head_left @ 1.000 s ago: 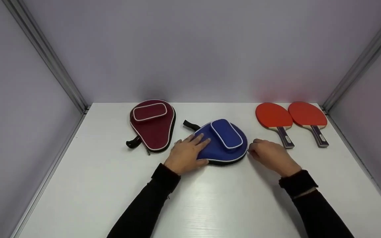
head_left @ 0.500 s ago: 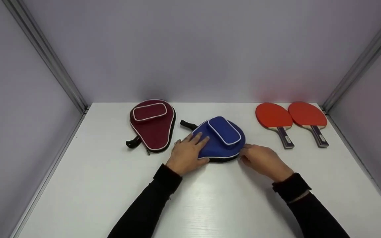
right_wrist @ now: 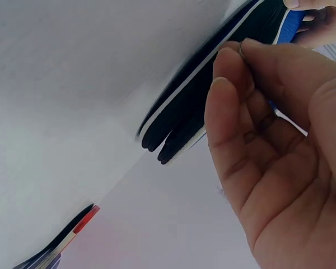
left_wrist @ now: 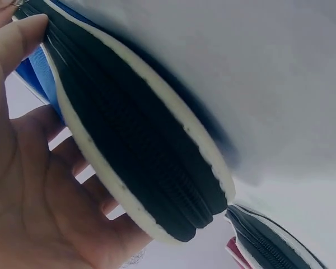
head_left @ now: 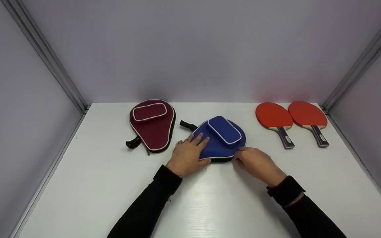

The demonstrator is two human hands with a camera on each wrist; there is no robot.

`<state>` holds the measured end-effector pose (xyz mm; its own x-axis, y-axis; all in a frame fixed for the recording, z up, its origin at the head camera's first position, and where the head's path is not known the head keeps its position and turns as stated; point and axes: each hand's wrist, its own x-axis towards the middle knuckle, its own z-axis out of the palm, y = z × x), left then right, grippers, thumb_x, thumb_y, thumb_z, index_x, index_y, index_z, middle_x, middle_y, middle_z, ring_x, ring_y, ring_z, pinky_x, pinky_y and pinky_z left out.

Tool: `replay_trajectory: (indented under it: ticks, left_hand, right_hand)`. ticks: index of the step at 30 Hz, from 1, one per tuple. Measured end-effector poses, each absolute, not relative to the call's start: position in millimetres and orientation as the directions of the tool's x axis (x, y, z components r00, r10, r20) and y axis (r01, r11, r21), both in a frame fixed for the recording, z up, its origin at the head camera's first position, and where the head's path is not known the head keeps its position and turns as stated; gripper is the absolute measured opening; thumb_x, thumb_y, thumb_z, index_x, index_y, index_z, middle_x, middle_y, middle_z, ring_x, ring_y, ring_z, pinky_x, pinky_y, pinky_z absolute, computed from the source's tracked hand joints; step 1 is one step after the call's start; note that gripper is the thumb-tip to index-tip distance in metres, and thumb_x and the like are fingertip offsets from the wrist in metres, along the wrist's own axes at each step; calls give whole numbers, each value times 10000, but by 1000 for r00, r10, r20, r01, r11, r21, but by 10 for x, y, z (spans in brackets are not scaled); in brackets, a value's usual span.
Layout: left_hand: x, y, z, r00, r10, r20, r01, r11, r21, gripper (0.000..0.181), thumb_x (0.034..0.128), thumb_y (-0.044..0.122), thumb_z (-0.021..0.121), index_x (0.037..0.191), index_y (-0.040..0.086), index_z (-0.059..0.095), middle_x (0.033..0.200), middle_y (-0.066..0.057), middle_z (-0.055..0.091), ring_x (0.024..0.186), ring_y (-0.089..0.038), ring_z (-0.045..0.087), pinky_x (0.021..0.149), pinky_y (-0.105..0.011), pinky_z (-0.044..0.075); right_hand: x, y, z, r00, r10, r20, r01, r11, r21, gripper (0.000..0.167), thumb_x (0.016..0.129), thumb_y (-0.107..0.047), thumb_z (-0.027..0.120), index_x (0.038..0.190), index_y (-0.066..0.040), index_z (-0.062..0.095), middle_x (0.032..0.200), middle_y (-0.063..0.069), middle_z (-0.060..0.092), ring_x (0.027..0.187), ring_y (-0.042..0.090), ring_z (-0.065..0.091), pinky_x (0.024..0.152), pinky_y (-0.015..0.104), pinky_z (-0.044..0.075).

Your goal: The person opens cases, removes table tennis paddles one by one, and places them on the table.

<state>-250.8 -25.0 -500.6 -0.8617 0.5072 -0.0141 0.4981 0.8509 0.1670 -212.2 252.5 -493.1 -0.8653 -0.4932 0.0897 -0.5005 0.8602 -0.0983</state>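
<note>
A blue table tennis bat case [head_left: 217, 148] with white piping and a raised pocket lies in the middle of the table, its black strap [head_left: 188, 125] sticking out at the upper left. My left hand [head_left: 187, 155] rests on the narrow part of this case, fingers spread, thumb at its zipped edge [left_wrist: 123, 123]. At the lower right edge, my right hand [head_left: 255, 163] pinches the small metal zipper pull [right_wrist: 242, 49] between thumb and forefinger. The zipper edge [right_wrist: 173, 120] shows a gap beyond the right fingers. My palm and fingers partly cover the case.
To the left lies a dark red bat case [head_left: 154, 127] with a black strap [head_left: 133, 142]. Two red table tennis bats, one on the left [head_left: 274, 115] and one on the right [head_left: 308, 114], lie side by side at the back right. Walls [head_left: 190, 53] enclose the white table [head_left: 190, 205].
My right hand has moved left along the blue case's edge with the zipper pull. The case has shifted slightly left and back, while my left hand has stayed on it.
</note>
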Motion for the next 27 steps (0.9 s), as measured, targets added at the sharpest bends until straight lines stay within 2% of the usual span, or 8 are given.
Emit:
replay_trajectory:
  ticks: [6, 10, 17, 27]
  left_hand:
    - [-2479, -254, -4960, -835, 550, -32, 532, 820, 210, 836, 1128, 600, 714, 1833, 239, 447, 1923, -110, 387, 1790, -433, 387, 1331, -720, 511]
    - [-2468, -264, -4947, -797, 602, -53, 575, 783, 236, 835, 1134, 598, 702, 1837, 234, 437, 1931, -114, 367, 1802, -418, 363, 1350, -673, 514]
    - [-2454, -272, -4936, -713, 696, -86, 657, 706, 265, 834, 1159, 583, 665, 1851, 204, 396, 1943, -123, 327, 1832, -348, 306, 1445, -553, 421]
    - [-2388, -235, -4892, -569, 809, -150, 751, 585, 306, 887, 1119, 684, 664, 1857, 285, 376, 1974, -8, 247, 1858, -276, 222, 1510, -481, 290]
  right_hand:
    - [-2178, 2641, -4962, -878, -451, 163, -468, 879, -89, 61, 1003, 31, 852, 988, -26, 837, 891, 128, 802, 812, 277, 802, 716, 444, 697]
    - [-2234, 2743, -4993, -887, -426, 179, -446, 890, -96, 80, 1002, 43, 838, 975, -33, 839, 896, 145, 803, 817, 302, 803, 708, 468, 688]
    - [-2312, 2893, -5000, -900, -392, 191, -417, 902, -110, 82, 992, 50, 837, 975, -28, 852, 869, 149, 789, 798, 325, 793, 697, 494, 680]
    - [-2340, 3035, -4988, -909, -349, 229, -385, 913, -137, 106, 976, 74, 815, 942, -17, 858, 846, 139, 763, 803, 345, 783, 691, 506, 665]
